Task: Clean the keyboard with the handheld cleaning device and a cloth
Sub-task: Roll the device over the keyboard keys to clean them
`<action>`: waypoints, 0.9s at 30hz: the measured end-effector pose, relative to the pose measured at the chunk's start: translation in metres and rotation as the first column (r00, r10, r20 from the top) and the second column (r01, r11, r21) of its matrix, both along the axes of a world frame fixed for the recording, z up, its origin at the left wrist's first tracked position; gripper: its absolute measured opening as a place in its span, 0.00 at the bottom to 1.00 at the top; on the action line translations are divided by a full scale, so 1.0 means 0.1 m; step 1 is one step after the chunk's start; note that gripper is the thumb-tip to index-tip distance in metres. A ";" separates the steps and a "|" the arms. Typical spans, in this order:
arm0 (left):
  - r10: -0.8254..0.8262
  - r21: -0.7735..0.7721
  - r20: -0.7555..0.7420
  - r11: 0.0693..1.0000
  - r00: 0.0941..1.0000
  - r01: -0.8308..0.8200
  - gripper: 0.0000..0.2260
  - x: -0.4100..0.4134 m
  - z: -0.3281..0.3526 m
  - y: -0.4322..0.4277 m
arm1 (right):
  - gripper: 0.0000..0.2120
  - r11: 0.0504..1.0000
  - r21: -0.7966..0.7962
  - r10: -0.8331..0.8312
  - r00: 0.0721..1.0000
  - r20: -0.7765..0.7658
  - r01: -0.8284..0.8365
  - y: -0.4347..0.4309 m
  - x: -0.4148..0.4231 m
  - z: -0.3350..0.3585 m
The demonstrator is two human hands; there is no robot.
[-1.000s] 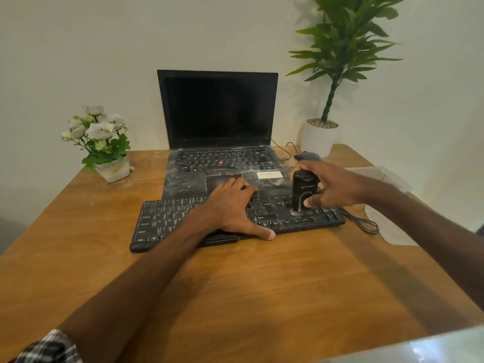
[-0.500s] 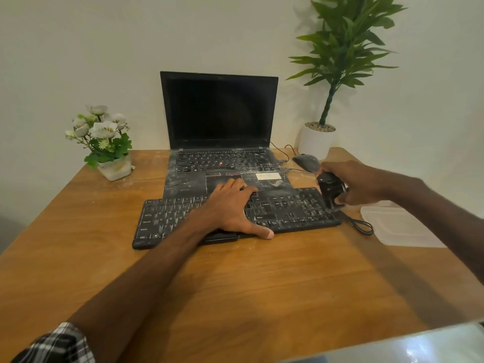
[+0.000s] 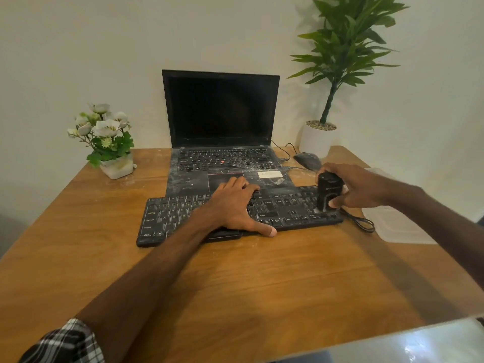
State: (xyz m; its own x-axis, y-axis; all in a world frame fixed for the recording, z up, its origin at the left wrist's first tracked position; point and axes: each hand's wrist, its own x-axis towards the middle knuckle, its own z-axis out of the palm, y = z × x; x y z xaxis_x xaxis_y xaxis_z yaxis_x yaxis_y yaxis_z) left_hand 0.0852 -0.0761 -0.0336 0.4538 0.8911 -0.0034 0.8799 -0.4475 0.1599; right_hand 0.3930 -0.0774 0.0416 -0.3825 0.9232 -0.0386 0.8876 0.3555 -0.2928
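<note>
A flat black keyboard (image 3: 180, 218), dusted with pale powder, lies on the glossy wood-grain table (image 3: 262, 284). The left hand (image 3: 233, 205) lies flat on its middle keys, fingers straight. The right hand (image 3: 356, 187) curls its fingers round a stubby black cylindrical cleaner (image 3: 328, 191) standing on the keyboard's right end.

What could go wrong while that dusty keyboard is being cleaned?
1. The cleaner, gripped by the right hand, works at the right end of the keyboard, close to the looped cable; it might snag it.
2. The left hand lies flat over the middle keys, so dust under it may be missed.
3. The laptop right behind is dusty too; loosened dust could drift between them.
</note>
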 end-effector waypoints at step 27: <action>0.001 0.019 -0.007 1.000 1.000 -0.001 0.60 -0.02 -0.06 0.04 | 0.24 0.980 0.125 -0.125 0.969 -0.212 0.153 -0.24 0.15 -0.28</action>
State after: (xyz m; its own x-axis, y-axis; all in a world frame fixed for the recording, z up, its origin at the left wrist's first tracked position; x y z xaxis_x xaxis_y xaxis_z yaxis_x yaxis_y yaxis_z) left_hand 0.0829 -0.0721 -0.0394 0.4529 0.8915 0.0105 0.8814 -0.4494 0.1451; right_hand 0.4082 -0.1015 0.0141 -0.2366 0.9585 0.1592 0.8585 0.2829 -0.4276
